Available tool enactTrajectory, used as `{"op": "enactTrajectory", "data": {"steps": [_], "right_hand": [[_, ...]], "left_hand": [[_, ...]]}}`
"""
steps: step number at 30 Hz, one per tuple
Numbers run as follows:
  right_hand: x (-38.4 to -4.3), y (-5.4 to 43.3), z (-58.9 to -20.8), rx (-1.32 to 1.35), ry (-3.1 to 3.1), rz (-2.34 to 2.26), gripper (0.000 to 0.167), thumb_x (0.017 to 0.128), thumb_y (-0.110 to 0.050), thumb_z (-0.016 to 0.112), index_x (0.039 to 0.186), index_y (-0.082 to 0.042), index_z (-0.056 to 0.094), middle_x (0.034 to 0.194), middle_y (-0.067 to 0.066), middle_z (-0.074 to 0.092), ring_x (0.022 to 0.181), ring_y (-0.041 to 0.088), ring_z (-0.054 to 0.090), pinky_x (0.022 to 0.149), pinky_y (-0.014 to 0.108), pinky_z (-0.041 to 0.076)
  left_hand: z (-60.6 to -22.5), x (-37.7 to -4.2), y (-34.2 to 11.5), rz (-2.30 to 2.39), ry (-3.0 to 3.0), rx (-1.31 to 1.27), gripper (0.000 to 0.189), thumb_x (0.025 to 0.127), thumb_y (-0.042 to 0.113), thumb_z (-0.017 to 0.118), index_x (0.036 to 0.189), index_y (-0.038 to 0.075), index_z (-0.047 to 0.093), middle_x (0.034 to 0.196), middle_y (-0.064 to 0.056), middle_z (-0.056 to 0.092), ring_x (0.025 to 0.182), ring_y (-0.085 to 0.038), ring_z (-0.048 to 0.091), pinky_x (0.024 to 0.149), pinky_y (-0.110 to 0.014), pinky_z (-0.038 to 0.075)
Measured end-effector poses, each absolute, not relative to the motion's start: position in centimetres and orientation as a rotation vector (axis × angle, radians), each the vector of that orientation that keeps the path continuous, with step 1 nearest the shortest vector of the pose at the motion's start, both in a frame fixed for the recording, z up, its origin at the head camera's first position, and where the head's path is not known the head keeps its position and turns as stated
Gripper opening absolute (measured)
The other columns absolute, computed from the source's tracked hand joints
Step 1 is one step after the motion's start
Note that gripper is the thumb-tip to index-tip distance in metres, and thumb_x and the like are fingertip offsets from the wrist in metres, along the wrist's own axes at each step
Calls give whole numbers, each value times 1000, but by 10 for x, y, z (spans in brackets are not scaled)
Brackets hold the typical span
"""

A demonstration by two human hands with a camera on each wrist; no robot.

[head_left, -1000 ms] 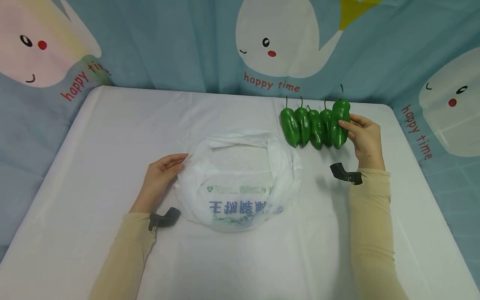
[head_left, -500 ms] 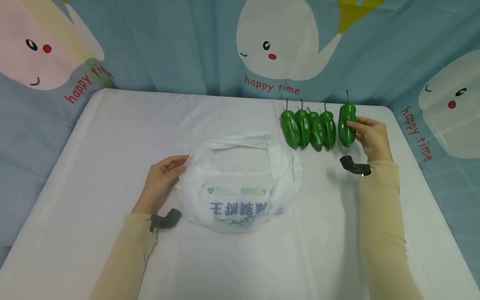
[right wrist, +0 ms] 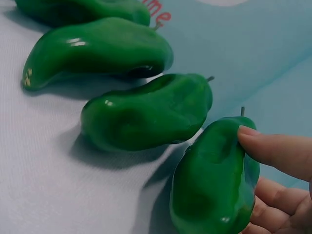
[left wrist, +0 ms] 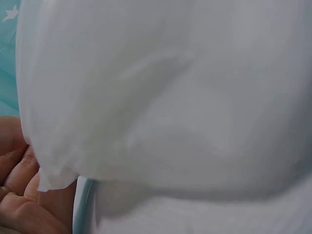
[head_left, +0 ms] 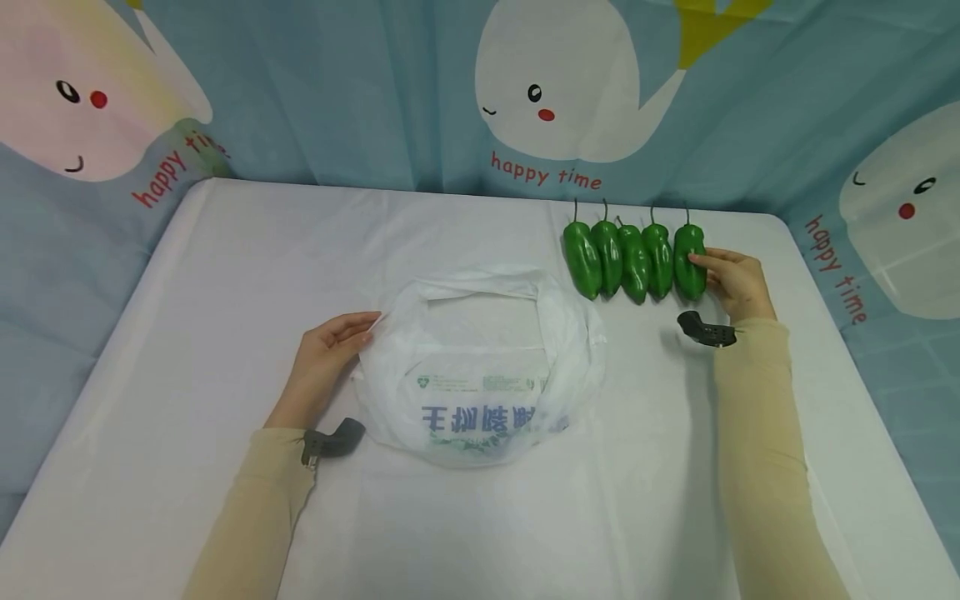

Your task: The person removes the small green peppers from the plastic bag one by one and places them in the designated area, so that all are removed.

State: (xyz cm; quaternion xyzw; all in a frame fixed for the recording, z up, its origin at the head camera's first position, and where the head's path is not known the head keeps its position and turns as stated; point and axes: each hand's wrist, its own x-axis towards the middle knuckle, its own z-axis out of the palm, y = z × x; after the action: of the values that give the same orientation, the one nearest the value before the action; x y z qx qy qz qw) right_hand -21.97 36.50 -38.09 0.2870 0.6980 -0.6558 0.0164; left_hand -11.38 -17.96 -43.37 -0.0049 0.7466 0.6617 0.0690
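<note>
In the head view my right hand (head_left: 738, 283) pinches the rightmost green chili pepper (head_left: 689, 262) at the end of a row. The right wrist view shows the thumb on top of this pepper (right wrist: 212, 180) and fingers around its far side. Just left of it lies another green pepper (head_left: 657, 260), a narrow gap apart. My left hand (head_left: 322, 354) pinches the left edge of a white plastic bag (head_left: 480, 454), which lies with its mouth spread wide. In the left wrist view, the bag (left wrist: 170, 97) covers most of the picture and hides part of the fingers.
More green peppers (head_left: 581, 260) lie side by side toward the table's back edge, stems pointing away. A white cloth covers the table (head_left: 480, 542). Behind it hangs a blue curtain (head_left: 360, 92) with whale prints. Small black devices (head_left: 705, 329) sit on both wrists.
My right hand has carried the rightmost pepper right, away from its neighbour, then slightly back left and down into line with the row. The left hand and bag have stayed nearly still.
</note>
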Motion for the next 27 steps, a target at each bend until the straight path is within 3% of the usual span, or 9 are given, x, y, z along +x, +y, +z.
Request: {"op": "enactTrajectory", "data": {"steps": [10,15,19,24,27], "right_hand": [[-224,364,-388,808,2374,-1808,44,81,-23,76,118,-9,56,105,-6,49,76,1,53,64,11,47],[-231,359,-389,770,2503,-1626,63,84,-30,72,134,-1,47,120,1,49,83,1,51,66,10,46],[-233,358,-390,780,2534,-1546,68,86,-32,69,140,-2,42,132,6,45,85,0,48,66,9,45],[-227,360,-390,765,2562,-1515,72,87,-34,67,145,-4,36,118,1,49,77,-1,51,70,11,47],[-222,362,-391,763,2584,-1531,74,87,-38,67,145,-4,35,117,1,50,82,-1,52,77,15,47]], "left_hand": [[-434,-114,-180,1987,2263,-4,43,91,26,65,125,1,58,117,-1,64,105,-8,58,83,-16,48],[-435,-113,-181,1992,2264,5,42,91,26,64,125,1,58,117,-1,64,105,-8,58,83,-16,48],[-436,-113,-180,1998,2253,-3,43,92,26,64,125,1,58,119,-2,63,107,-9,57,85,-16,48],[-439,-113,-180,1997,2243,-22,42,92,27,63,125,2,58,119,-1,63,110,-7,56,87,-15,45],[-440,-113,-180,1976,2256,-29,42,92,29,62,125,3,58,121,-3,63,112,-10,55,90,-16,44]]}}
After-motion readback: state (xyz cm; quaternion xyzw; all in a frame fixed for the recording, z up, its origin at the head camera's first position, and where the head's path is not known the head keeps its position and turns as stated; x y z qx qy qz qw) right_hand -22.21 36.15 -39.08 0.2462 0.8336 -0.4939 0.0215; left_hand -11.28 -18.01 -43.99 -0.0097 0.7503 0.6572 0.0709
